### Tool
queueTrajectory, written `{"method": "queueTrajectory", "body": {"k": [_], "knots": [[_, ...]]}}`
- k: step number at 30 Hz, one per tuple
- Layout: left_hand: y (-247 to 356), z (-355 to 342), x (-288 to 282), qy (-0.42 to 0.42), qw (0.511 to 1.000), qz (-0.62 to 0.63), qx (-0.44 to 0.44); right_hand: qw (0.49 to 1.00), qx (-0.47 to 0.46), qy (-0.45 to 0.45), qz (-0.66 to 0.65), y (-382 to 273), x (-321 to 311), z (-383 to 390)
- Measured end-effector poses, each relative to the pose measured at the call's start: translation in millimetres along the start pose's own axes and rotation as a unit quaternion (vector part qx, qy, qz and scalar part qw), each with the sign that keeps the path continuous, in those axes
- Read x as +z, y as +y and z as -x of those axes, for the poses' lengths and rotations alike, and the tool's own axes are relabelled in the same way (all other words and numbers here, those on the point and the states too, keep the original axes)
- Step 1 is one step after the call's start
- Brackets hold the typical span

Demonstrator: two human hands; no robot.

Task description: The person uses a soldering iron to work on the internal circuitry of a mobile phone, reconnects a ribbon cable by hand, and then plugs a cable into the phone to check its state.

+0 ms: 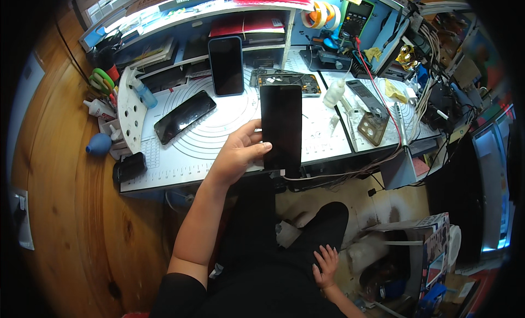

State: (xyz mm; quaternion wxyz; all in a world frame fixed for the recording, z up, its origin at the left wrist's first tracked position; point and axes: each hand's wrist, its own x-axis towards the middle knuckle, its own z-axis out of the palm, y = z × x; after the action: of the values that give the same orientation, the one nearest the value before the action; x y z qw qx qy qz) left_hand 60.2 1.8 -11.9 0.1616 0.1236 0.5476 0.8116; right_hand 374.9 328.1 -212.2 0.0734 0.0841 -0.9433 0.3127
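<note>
My left hand [239, 153] is closed around the left edge of a black smartphone [281, 126], its thumb on the front side. The phone is upright over the table's front edge, its dark face toward me. A small white plug [283, 173] shows at its lower end, beside a pale cable [328, 177] running right. On my thigh lies my right hand [326, 266], fingers spread, holding nothing. Behind the held phone is an opened phone with bare inner parts [311, 84]. Another dark phone [227, 66] leans upright against the shelf; a third phone [186, 117] lies on the mat.
The white work mat [229, 137] covers the table. To the right are a clear dropper bottle [334, 92], a phone back cover [373, 127], a red test lead [377, 91] and a multimeter [355, 17]. A white perforated holder [131, 110] and blue air blower [99, 144] stand left.
</note>
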Motion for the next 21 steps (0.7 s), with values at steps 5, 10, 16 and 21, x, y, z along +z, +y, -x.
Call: {"method": "queueTrajectory", "body": {"k": [5,10,16,21], "knots": [[-2,-1,-2,0.002,1.000,-0.001,-0.003,1.000,0.011,0.001,-0.010,-1,0,0],[-4,-2,-4,-0.013,1.000,0.014,-0.003,1.000,0.019,0.000,-0.011,-3,-2,1],[-3,-1,-3,-0.006,1.000,0.015,-0.006,1.000,0.025,0.002,-0.013,-5,-3,0],[1,0,6,0.014,0.999,0.029,0.002,1.000,0.017,0.001,-0.007,-5,-4,2]]}}
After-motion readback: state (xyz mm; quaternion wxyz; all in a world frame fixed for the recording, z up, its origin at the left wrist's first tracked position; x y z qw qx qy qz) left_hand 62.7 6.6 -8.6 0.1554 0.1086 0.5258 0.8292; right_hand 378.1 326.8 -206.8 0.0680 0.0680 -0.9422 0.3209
